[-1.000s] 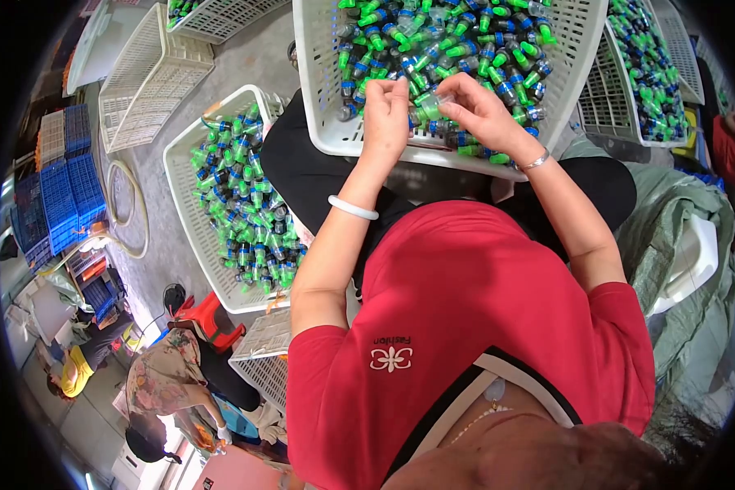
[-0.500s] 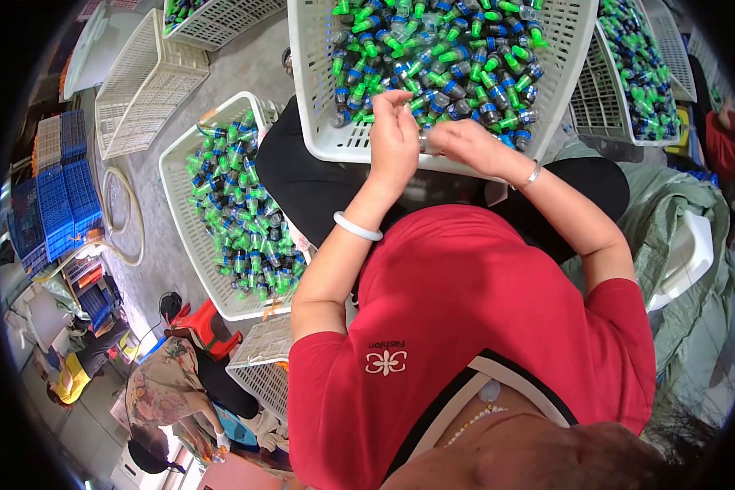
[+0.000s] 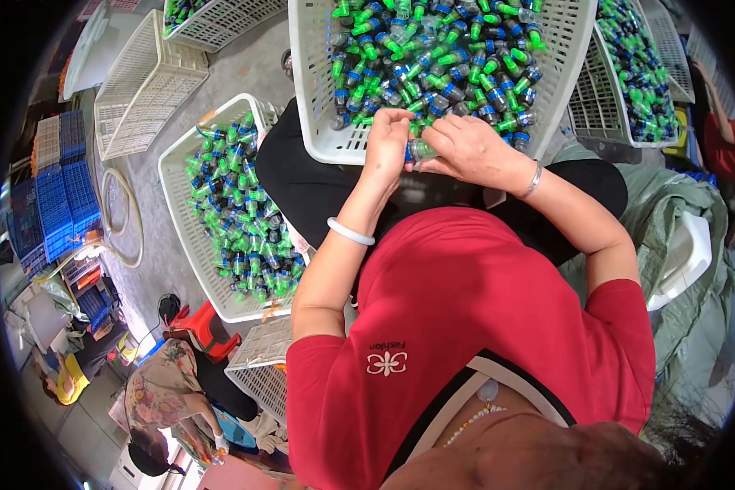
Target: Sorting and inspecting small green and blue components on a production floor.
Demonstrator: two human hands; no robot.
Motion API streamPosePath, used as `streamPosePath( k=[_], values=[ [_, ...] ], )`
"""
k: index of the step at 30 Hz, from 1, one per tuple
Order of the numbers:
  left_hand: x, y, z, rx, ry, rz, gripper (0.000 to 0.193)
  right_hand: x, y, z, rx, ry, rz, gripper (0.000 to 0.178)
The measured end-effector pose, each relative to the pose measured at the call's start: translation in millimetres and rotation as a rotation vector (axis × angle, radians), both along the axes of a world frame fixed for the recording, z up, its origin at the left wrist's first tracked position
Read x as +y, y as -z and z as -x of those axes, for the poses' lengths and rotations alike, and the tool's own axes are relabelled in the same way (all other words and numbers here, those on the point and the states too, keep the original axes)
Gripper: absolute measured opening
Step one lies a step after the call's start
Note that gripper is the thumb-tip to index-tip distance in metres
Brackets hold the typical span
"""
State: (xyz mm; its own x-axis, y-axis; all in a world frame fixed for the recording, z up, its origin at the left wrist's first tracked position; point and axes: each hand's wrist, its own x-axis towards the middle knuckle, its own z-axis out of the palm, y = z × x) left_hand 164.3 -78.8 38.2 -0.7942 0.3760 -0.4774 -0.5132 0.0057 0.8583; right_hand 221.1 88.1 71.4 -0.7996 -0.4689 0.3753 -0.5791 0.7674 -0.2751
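From where I stand, the left hand (image 3: 387,145) and the right hand (image 3: 475,151) meet just above center of the frame, with one small green-and-blue piece (image 3: 420,150) between them. It lies sideways over the near rim of the white basket (image 3: 331,152). The left grip is narrow, drawn in around the blue end; the right grip is closed on the other end, its fingers covering part of it.

The basket, at the top center, is heaped with similar pieces (image 3: 441,57), green, blue and dark. A second white crate (image 3: 179,224), left of center, holds more of them, and so does another crate (image 3: 603,98) at the upper right. Toward the lower left, a co-worker in a floral top (image 3: 157,388) bends beside a red stool (image 3: 207,328).
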Motion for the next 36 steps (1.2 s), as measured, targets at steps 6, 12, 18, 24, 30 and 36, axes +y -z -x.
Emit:
streamPosePath(
  k=[6,12,18,24,30,36],
  values=[
    [1.1,1.4,-7.3,0.553,-0.044,-0.015,0.013,-4.5,2.1,-0.3,-0.605,0.046,0.390,0.038],
    [-8.3,7.3,-14.7,0.748,-0.135,0.058,0.013,-15.0,-0.3,17.7,-0.937,0.170,0.600,0.036],
    [-42.2,8.6,-2.2,0.668,-0.229,0.196,0.016,-21.2,4.4,49.6,-1.183,0.286,0.709,0.036],
    [-193.5,19.7,44.5,0.889,-0.697,1.007,0.022,27.7,71.9,130.3,-0.097,0.450,0.104,0.043],
    [-129.3,11.4,48.1,1.236,-0.090,1.016,0.026,30.3,108.3,163.3,0.062,0.477,-0.454,0.042],
    [-28.6,84.8,84.3,1.193,0.247,1.248,0.021,25.2,76.2,129.3,-0.012,0.472,-0.070,0.039]
  ],
)
